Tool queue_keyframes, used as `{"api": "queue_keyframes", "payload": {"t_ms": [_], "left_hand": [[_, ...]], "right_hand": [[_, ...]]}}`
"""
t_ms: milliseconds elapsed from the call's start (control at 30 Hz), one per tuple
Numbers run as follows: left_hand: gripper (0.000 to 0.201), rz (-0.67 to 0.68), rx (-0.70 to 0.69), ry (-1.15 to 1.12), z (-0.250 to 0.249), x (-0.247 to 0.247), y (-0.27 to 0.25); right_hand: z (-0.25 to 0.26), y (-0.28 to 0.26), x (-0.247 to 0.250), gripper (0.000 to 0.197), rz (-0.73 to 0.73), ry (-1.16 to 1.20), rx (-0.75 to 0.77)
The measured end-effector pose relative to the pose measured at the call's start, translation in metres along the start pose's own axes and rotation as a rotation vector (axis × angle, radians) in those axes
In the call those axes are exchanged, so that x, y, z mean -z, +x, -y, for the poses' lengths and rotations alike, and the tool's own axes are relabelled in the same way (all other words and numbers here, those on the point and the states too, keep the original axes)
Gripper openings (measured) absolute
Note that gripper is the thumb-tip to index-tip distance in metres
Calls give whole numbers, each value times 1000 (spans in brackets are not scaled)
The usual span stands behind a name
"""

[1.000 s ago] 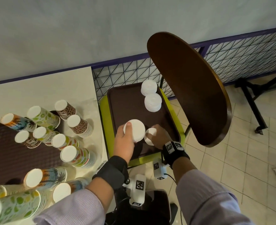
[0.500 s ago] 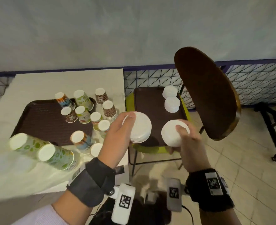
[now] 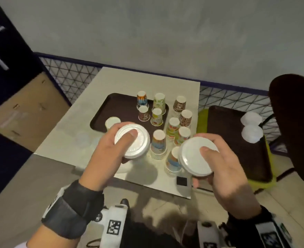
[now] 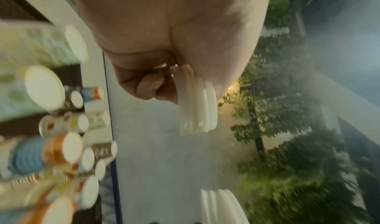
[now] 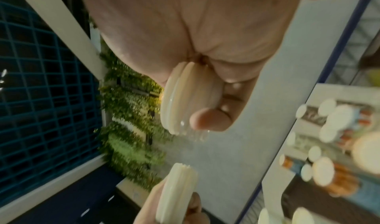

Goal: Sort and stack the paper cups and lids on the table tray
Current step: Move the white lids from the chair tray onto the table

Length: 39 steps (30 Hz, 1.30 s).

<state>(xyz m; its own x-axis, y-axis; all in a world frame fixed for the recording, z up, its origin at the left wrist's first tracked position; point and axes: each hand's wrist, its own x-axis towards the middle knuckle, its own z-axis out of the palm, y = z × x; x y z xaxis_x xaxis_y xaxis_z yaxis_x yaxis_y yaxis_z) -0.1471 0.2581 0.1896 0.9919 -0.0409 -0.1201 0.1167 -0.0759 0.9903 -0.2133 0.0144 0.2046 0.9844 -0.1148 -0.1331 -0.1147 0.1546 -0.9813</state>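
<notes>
My left hand (image 3: 129,147) grips a small stack of white lids (image 3: 135,140), thumb on top, above the front edge of the white table (image 3: 129,77). My right hand (image 3: 201,167) holds a second stack of lids (image 3: 192,158) the same way, above the table's front right corner. In the left wrist view the lids (image 4: 197,107) stick out edge-on from the curled fingers (image 4: 148,86); the right wrist view shows its lids (image 5: 185,100) likewise. The brown table tray (image 3: 115,104) carries one white lid stack (image 3: 112,122) and several upturned patterned cups (image 3: 156,116). More cup stacks (image 3: 179,133) stand right of it.
A second brown tray (image 3: 233,140) lies on a yellow-green chair seat to the right, with two lid stacks (image 3: 251,126) at its far end. The dark chair back (image 3: 294,126) rises at the far right. A wire-mesh fence (image 3: 70,76) runs behind the table.
Both hands have lifted their lid stacks off the chair tray and carried them left, over the table's front edge. The view has swung left with them.
</notes>
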Motion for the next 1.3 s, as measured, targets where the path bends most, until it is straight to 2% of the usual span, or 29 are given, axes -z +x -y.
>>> {"api": "queue_keyframes", "payload": {"t_ms": [100,167,233,333,400,500,633,700,800,933,1033,1300], "left_hand": [[30,-141,21,5,12,61,18],[36,-209,37,-9,24,101,34],[37,-263,60,3,41,139,54],[23,-346,97,35,74,191,86],[25,-408,137,41,98,221,106],[28,-498,230,39,134,260,136],[36,-585,336,-30,173,293,166],[48,-565,366,-21,190,304,177],[64,-539,350,43,213,316,193],[45,-537,399,117,239,329,217],[48,-505,455,154,253,334,229],[52,-350,536,341,283,339,244]], "right_hand": [[-10,18,-54,41,146,-51,-12],[-19,37,-91,47,237,-146,-48],[-38,60,-130,49,308,-239,-85],[-72,95,-189,47,409,-381,-78],[-92,116,-227,42,480,-412,-114],[-118,147,-278,46,526,-502,-83],[-151,186,-334,52,465,-543,-203],[-167,204,-355,56,406,-528,-261],[-180,235,-379,51,310,-537,-300],[-193,276,-407,53,149,-510,-405],[-212,303,-428,50,95,-555,-462],[-246,352,-451,48,160,-799,-556]]}}
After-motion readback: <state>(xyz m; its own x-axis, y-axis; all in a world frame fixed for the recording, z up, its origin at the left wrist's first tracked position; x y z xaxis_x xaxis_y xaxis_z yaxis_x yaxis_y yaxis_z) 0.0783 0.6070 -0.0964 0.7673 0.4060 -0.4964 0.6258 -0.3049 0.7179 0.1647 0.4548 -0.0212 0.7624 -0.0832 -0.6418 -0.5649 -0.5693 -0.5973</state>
